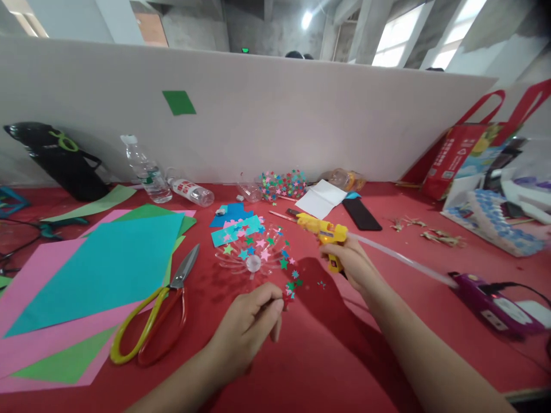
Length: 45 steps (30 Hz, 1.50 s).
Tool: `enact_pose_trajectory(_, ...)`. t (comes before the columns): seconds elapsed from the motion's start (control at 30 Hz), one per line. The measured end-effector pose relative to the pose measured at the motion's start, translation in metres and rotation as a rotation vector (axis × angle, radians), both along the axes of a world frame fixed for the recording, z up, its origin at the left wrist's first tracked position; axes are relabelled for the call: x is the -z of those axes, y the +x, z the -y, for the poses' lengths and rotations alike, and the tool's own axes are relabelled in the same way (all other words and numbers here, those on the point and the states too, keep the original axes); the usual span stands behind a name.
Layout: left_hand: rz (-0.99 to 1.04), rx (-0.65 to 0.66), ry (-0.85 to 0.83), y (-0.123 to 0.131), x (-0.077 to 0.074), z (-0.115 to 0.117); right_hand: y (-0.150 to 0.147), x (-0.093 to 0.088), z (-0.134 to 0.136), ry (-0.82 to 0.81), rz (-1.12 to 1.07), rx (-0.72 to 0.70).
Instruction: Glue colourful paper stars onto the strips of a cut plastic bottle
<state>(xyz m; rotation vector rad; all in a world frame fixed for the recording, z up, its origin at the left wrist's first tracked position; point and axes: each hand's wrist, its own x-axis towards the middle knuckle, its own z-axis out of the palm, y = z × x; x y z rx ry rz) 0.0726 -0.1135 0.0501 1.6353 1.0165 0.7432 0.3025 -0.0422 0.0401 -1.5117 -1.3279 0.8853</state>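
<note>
My left hand [252, 321] is closed in a pinch, low over the red table, with a small red star [287, 297] at its fingertips. My right hand [352, 261] is wrapped round the grip of a yellow hot glue gun [321, 228], whose nozzle points left. A long translucent glue stick [400, 258] runs out of its back to the right. Between the hands and farther off, a clear plastic bottle piece cut into splayed strips [253, 264] lies with star sequins [260, 243] over it. More small sequins [294, 275] are scattered at its right.
Large scissors [176, 287] and coloured paper sheets [99, 269] lie on the left. Plastic bottles [189, 190] and a black flask [60, 163] are along the white partition [258, 115]. A black phone [362, 214], purple device [495, 301] and red bag [456, 152] are on the right.
</note>
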Motion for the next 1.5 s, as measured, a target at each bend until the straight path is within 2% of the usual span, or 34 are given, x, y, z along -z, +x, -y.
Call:
enact_pose_trajectory(0.17, 0.162, -0.031, -0.281, 0.001, 0.001, -0.003, 0.01, 0.025, -0.019, -0.124, 0.328, 0.042)
enact_pose_trajectory(0.27, 0.232, -0.018, -0.376, 0.001, 0.002, -0.005, 0.013, 0.03, -0.022, -0.172, 0.524, 0.049)
enact_pose_trajectory(0.37, 0.283, -0.026, -0.422, 0.001, 0.001, -0.005, 0.014, 0.026, -0.019, -0.189, 0.699, 0.079)
enact_pose_trajectory(0.5, 0.329, -0.026, -0.479, 0.0, 0.001, -0.005, 0.006, 0.005, -0.004, -0.106, 0.817, 0.079)
enact_pose_trajectory(0.57, 0.351, -0.022, -0.51, -0.002, 0.001, -0.006, -0.003, -0.006, 0.008, 0.008, 0.791, 0.002)
enact_pose_trajectory(0.63, 0.368, -0.008, -0.539, -0.003, 0.002, -0.006, -0.016, -0.014, 0.022, 0.268, 0.556, -0.291)
enact_pose_trajectory(0.7, 0.376, 0.005, -0.57, -0.003, 0.002, -0.007, -0.029, -0.018, 0.035, 0.355, 0.293, -0.585)
enact_pose_trajectory(0.73, 0.381, 0.008, -0.586, -0.003, 0.002, -0.008, -0.034, -0.018, 0.041, 0.354, 0.201, -0.655)
enact_pose_trajectory(0.87, 0.407, 0.015, -0.66, 0.0, -0.001, -0.009, -0.042, -0.014, 0.052, 0.336, 0.051, -0.699)
enact_pose_trajectory(1.1, 0.474, 0.019, -0.773, 0.0, -0.005, -0.006, -0.042, -0.016, 0.054, 0.486, 0.115, -0.68)
enact_pose_trajectory(1.2, 0.452, 0.008, -0.777, -0.001, -0.005, -0.006, -0.044, -0.016, 0.056, 0.498, 0.129, -0.646)
enact_pose_trajectory(1.27, 0.374, 0.004, -0.743, -0.001, -0.004, -0.005, -0.044, -0.015, 0.056, 0.483, 0.131, -0.634)
enact_pose_trajectory(1.33, 0.234, -0.037, -0.589, -0.002, -0.005, -0.005, -0.042, -0.015, 0.054, 0.459, 0.136, -0.612)
enact_pose_trajectory(1.37, 0.147, -0.085, -0.446, -0.003, -0.006, -0.005, -0.041, -0.016, 0.053, 0.446, 0.147, -0.591)
enact_pose_trajectory(1.5, -0.218, -0.31, 0.296, -0.013, -0.007, -0.006, -0.036, -0.028, 0.045, 0.46, 0.269, -0.532)
